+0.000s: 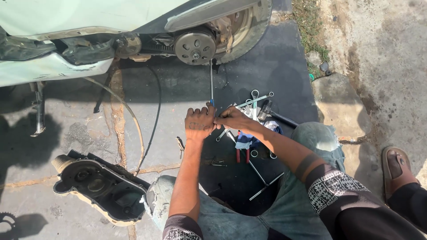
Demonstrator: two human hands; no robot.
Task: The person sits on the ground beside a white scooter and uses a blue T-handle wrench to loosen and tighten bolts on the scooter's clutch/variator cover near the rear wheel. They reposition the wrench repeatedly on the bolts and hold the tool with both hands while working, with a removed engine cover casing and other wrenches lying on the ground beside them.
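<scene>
Left hand point(199, 123) fisted around screwdriver point(211, 82) handle, right hand point(233, 118) pinching its end, shaft up toward scooter's clutch point(195, 46), wrenches point(253, 104) just beside.

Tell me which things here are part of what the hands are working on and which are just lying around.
In hand:
left hand
right hand
screwdriver
clutch pulley

Lying about:
engine side cover
wrenches
hammer
red-handled pliers
</scene>
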